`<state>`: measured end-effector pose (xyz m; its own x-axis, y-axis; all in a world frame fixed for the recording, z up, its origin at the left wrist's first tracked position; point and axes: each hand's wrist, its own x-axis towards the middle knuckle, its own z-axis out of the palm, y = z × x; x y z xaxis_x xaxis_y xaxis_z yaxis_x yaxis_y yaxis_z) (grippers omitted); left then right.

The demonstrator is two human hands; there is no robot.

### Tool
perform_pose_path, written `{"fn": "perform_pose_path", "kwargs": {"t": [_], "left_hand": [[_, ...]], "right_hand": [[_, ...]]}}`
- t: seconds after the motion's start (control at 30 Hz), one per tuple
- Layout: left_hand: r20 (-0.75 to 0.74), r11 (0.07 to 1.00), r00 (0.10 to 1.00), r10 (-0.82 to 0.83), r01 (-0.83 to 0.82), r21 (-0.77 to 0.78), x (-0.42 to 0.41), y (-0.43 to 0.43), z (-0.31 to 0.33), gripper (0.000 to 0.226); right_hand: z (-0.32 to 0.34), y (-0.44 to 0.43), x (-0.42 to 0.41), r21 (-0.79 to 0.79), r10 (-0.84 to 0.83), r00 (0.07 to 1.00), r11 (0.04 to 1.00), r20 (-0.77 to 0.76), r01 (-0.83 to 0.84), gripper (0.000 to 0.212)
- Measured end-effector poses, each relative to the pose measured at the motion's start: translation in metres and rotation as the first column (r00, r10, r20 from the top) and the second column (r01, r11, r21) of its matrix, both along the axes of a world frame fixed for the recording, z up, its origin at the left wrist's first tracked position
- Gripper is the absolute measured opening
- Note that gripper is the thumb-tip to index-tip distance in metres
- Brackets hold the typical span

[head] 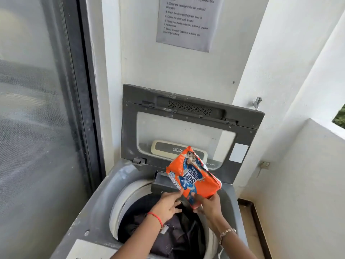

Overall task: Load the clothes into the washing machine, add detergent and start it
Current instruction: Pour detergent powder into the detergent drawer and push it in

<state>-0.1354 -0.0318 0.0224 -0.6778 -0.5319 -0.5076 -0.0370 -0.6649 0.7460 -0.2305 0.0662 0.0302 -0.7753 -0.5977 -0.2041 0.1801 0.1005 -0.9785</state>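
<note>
An orange detergent packet (192, 174) is held upside down above the open grey detergent drawer (163, 182) at the back of the drum. My right hand (209, 204) grips the packet's lower end. My left hand (168, 204) touches its lower left edge with the fingertips. Dark clothes (179, 234) lie inside the drum of the top-loading washing machine (97, 208). Its lid (186, 131) stands raised against the wall.
A glass sliding door (37, 109) runs along the left. A printed instruction sheet (188, 21) hangs on the wall above the machine. A tap (256, 102) sticks out at the right, and a low white wall (308, 174) closes that side.
</note>
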Motion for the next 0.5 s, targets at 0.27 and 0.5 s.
{"fn": "perform_pose_path", "kwargs": {"t": [0.27, 0.5], "left_hand": [[0.033, 0.993, 0.998, 0.061, -0.064, 0.103, 0.002, -0.019, -0.025, 0.013], [0.016, 0.991, 0.999, 0.042, -0.044, 0.130, -0.010, -0.022, -0.034, 0.009]], "right_hand": [[0.006, -0.012, -0.025, 0.122, -0.035, 0.968, 0.990, -0.250, 0.067, 0.046], [0.013, -0.017, -0.027, 0.152, -0.019, 0.954, 0.986, -0.299, 0.067, 0.050]]}}
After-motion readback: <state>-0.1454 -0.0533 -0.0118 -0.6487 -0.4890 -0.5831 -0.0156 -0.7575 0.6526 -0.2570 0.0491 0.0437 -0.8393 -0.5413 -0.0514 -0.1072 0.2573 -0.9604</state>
